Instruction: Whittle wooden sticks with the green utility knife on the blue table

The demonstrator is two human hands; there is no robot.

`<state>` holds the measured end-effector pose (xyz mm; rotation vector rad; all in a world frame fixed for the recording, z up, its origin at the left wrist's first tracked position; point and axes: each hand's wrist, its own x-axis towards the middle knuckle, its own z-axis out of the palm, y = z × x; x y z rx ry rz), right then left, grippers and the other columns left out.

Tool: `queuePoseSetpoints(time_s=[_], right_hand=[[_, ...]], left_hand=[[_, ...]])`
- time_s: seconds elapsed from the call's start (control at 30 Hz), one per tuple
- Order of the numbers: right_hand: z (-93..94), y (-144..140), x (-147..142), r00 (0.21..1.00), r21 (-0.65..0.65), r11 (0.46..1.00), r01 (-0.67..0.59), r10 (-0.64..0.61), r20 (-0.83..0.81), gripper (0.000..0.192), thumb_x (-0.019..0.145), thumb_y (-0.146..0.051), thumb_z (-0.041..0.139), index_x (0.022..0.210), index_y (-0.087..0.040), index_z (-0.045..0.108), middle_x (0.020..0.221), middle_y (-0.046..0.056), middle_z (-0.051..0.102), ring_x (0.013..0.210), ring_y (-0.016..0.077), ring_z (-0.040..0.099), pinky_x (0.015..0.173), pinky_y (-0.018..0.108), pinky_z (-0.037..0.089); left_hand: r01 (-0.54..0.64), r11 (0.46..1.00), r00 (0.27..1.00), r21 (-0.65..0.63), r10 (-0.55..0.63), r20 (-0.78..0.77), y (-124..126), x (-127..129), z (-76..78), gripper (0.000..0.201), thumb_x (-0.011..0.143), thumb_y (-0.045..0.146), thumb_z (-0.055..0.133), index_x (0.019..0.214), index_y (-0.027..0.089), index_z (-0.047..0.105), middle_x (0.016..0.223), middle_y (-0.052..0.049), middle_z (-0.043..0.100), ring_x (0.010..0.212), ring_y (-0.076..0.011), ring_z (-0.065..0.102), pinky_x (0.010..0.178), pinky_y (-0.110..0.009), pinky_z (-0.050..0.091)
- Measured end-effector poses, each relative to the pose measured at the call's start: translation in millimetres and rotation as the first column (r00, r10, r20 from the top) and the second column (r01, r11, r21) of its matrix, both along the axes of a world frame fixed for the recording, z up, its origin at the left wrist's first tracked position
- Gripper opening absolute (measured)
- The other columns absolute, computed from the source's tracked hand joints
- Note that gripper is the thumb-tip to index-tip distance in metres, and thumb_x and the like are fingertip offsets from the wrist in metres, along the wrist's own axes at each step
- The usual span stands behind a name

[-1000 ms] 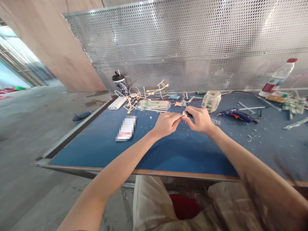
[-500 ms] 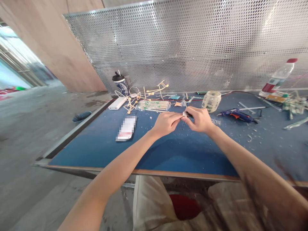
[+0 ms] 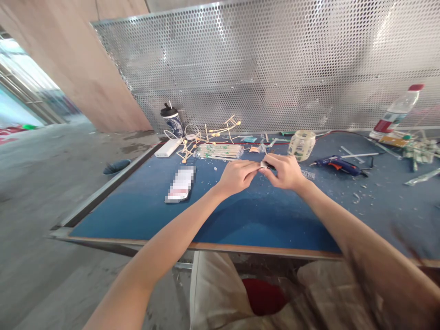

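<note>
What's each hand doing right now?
Left hand: closed, pinching the small pale piece.
Right hand: closed on the same piece.

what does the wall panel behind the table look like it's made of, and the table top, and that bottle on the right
Wall panel: likely sheet metal, silvery with a dull sheen, punched with rows of round holes. Table top: a matte blue mat or felt-like sheet, maybe, with a wood-coloured front edge. Bottle: clear plastic, probably, with a red cap and label.
</note>
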<state>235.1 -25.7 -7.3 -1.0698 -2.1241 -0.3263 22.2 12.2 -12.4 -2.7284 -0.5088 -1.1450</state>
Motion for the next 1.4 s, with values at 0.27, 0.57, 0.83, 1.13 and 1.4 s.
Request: queuePoseSetpoints(time_s=[0.27,0.57,0.83,1.13,1.4], right_hand=[[-1.6,3.0,5.1,0.999,0.039,0.999,-0.003,0.001,0.047,0.036,0.1,-0.052,0.046,0.086,-0.021,0.06,0.078,0.003,0.066,0.066,0.0157,0.054,0.058,0.031,0.026],[-2.8,4.7,8.0,0.996,0.089,0.996,-0.009,0.0,0.094,0.028,0.097,-0.041,0.048,0.078,-0.022,0.058,0.071,0.001,0.063,0.063,0.0146,0.053,0.057,0.03,0.025],[-0.3,4.0,5.9,1.0,0.038,0.999,0.027,-0.026,-0.017,0.04,0.095,-0.058,0.051,0.077,-0.022,0.053,0.069,0.001,0.059,0.058,0.0141,0.045,0.056,0.03,0.025],[-1.7,2.6,5.2,0.999,0.049,0.999,0.023,-0.025,0.033,0.038,0.099,-0.054,0.048,0.082,-0.021,0.057,0.076,0.002,0.065,0.064,0.0151,0.052,0.057,0.031,0.025],[-3.3,3.6,3.4,0.998,0.07,0.997,0.045,-0.048,0.046,0.035,0.101,-0.049,0.045,0.085,-0.02,0.058,0.08,0.003,0.068,0.065,0.0155,0.056,0.057,0.031,0.026]], left_hand=[[-0.012,0.998,0.999,-0.059,0.009,-0.046,2.4,-1.1,-0.9,0.032,0.107,0.031,0.041,0.1,0.02,0.07,0.085,-0.004,0.073,0.077,-0.0145,0.066,0.067,-0.028,0.047],[0.008,0.997,0.999,-0.078,-0.011,-0.031,4.6,-2.6,2.2,0.034,0.107,0.033,0.041,0.117,0.021,0.071,0.081,-0.002,0.074,0.071,-0.0135,0.065,0.067,-0.028,0.047],[-0.009,0.998,1.0,-0.062,0.008,-0.004,4.5,-1.5,-5.1,0.032,0.106,0.036,0.045,0.119,0.023,0.071,0.085,-0.003,0.075,0.076,-0.0139,0.067,0.069,-0.028,0.05],[0.011,1.0,1.0,-0.009,-0.011,0.025,2.7,-0.3,-2.5,0.031,0.106,0.034,0.046,0.109,0.019,0.073,0.077,-0.003,0.071,0.067,-0.0133,0.063,0.063,-0.027,0.045],[-0.047,0.998,0.997,0.05,0.044,0.061,-2.1,3.9,-0.5,0.031,0.105,0.034,0.048,0.101,0.02,0.075,0.065,0.0,0.066,0.06,-0.0125,0.059,0.061,-0.028,0.044]])
